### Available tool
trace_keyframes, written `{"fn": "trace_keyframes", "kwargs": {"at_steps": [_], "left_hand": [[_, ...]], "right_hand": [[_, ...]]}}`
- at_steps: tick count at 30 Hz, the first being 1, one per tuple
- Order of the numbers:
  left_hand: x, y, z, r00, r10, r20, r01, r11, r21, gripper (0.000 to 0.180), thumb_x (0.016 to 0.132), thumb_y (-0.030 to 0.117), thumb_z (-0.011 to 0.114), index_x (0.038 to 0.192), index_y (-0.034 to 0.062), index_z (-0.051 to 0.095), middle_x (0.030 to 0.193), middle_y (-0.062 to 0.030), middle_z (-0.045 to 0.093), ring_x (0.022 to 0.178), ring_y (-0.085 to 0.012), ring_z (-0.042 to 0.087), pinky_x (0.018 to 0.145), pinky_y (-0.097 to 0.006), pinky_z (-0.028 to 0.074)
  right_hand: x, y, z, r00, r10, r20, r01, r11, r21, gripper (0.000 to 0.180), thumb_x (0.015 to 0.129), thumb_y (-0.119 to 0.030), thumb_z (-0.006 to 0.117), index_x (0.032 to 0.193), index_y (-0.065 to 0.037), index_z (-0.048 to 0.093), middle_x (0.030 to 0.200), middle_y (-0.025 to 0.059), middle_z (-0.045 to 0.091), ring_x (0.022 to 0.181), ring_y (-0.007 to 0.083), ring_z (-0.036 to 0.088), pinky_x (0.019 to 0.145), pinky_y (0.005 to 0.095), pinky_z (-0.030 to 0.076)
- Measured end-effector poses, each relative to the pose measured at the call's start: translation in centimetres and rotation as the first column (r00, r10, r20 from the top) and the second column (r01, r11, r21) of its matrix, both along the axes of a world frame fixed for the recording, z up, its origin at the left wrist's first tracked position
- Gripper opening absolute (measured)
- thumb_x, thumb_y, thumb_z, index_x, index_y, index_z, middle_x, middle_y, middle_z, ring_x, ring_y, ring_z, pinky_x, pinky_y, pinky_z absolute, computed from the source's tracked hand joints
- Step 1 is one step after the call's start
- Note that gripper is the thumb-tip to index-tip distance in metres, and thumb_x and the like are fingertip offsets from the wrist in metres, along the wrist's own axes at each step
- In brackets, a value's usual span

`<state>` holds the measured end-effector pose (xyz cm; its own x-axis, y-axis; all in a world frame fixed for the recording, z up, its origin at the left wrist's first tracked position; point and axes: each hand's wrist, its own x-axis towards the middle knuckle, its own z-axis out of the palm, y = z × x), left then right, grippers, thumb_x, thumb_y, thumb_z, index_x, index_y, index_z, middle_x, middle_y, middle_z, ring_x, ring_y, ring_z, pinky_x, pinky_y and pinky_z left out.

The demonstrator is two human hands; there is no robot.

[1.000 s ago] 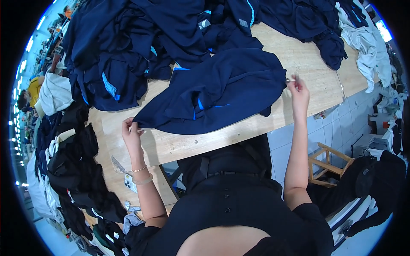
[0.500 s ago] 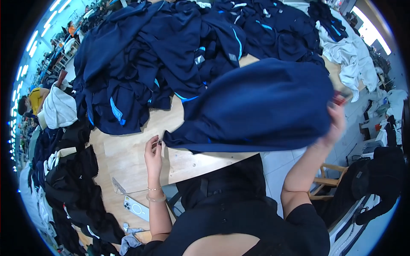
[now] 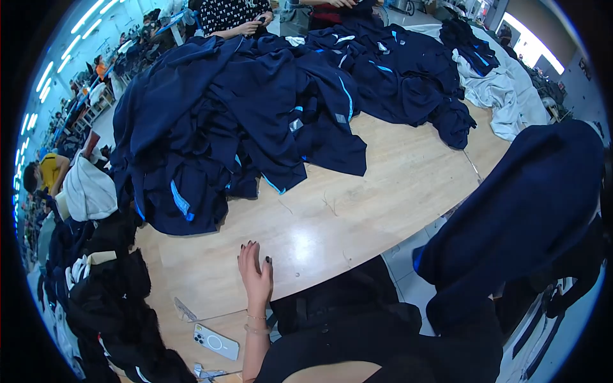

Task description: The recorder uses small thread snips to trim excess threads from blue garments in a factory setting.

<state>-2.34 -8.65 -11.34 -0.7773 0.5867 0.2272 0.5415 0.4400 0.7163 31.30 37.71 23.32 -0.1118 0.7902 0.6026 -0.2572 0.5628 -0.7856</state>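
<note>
My left hand (image 3: 257, 274) rests on the wooden table (image 3: 383, 185) near its front edge, palm down. Its fingers are slightly apart and hold nothing. Off the table to the right hangs a navy garment (image 3: 520, 210), raised in the air, with a bit of bright blue at its lower left edge. It covers my right forearm and hand, so my right fingers are hidden; the cloth is held up on that side. Beyond my left hand lies a big heap of navy garments (image 3: 255, 108) with light blue strips and small grey patches.
A white phone (image 3: 217, 341) and small metal snips (image 3: 207, 373) lie left of me. Black garments (image 3: 108, 306) pile along the left edge. White cloth (image 3: 491, 96) lies at the far right. Across the table stand two people, one in a patterned top (image 3: 230, 16).
My right hand has swung the navy garment off the table to the right. My left hand has gone from beside the cloth to lying on the bare wood. My view has tilted up.
</note>
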Motion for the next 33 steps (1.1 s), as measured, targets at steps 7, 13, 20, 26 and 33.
{"fn": "trace_keyframes", "kwargs": {"at_steps": [7, 13, 20, 26, 33], "left_hand": [[0.1, 1.1, 0.1, 0.994, 0.019, -0.111, -0.035, 0.989, -0.147, 0.049, 0.078, 0.013, 0.061, 0.127, 0.0083, 0.053, 0.140, -0.0125, 0.045, 0.135, -0.0320, 0.035, 0.114, -0.049, 0.017], [0.0, 0.9, -0.2, 0.993, 0.028, -0.117, -0.050, 0.980, -0.192, 0.047, 0.078, 0.013, 0.063, 0.124, 0.0090, 0.055, 0.140, -0.0112, 0.045, 0.134, -0.0315, 0.035, 0.114, -0.050, 0.018], [0.0, 1.5, 0.3, 0.994, 0.058, -0.092, -0.077, 0.973, -0.216, 0.045, 0.076, 0.008, 0.060, 0.121, 0.0074, 0.056, 0.139, -0.0110, 0.046, 0.134, -0.0314, 0.036, 0.114, -0.048, 0.017], [-0.1, 1.0, 0.6, 0.995, 0.082, -0.062, -0.095, 0.965, -0.246, 0.045, 0.075, 0.011, 0.060, 0.120, 0.0075, 0.057, 0.138, -0.0123, 0.048, 0.132, -0.0325, 0.038, 0.113, -0.050, 0.018], [-0.4, 1.7, 0.0, 0.996, 0.030, -0.087, -0.053, 0.958, -0.282, 0.045, 0.080, 0.018, 0.062, 0.124, 0.0132, 0.056, 0.138, -0.0085, 0.047, 0.132, -0.0295, 0.039, 0.111, -0.051, 0.021]], "right_hand": [[-6.9, 11.5, 3.4, 0.932, -0.356, 0.068, 0.356, 0.935, 0.016, 0.017, 0.084, -0.010, 0.068, 0.098, -0.001, 0.066, 0.088, 0.0051, 0.065, 0.084, 0.0147, 0.062, 0.077, 0.0240, 0.047], [-12.3, 20.6, 13.3, 0.910, -0.219, -0.353, 0.326, 0.902, 0.281, 0.011, 0.086, -0.005, 0.068, 0.094, -0.004, 0.060, 0.091, 0.0029, 0.061, 0.085, 0.0160, 0.060, 0.072, 0.0313, 0.052], [-20.4, 25.9, -4.7, 0.915, -0.380, -0.134, 0.403, 0.880, 0.253, 0.015, 0.087, -0.011, 0.064, 0.093, -0.003, 0.053, 0.083, 0.0072, 0.057, 0.073, 0.0192, 0.057, 0.068, 0.0322, 0.050], [-25.8, 29.8, -24.3, 0.631, -0.049, 0.774, 0.145, 0.988, -0.056, 0.026, 0.082, -0.001, 0.054, 0.105, -0.003, 0.066, 0.096, 0.0092, 0.068, 0.092, 0.0199, 0.062, 0.085, 0.0291, 0.045], [-25.4, 27.8, -24.1, 0.811, -0.055, 0.582, 0.089, 0.996, -0.030, 0.025, 0.087, -0.001, 0.051, 0.108, -0.004, 0.063, 0.100, 0.0034, 0.064, 0.092, 0.0150, 0.060, 0.084, 0.0269, 0.045]]}}
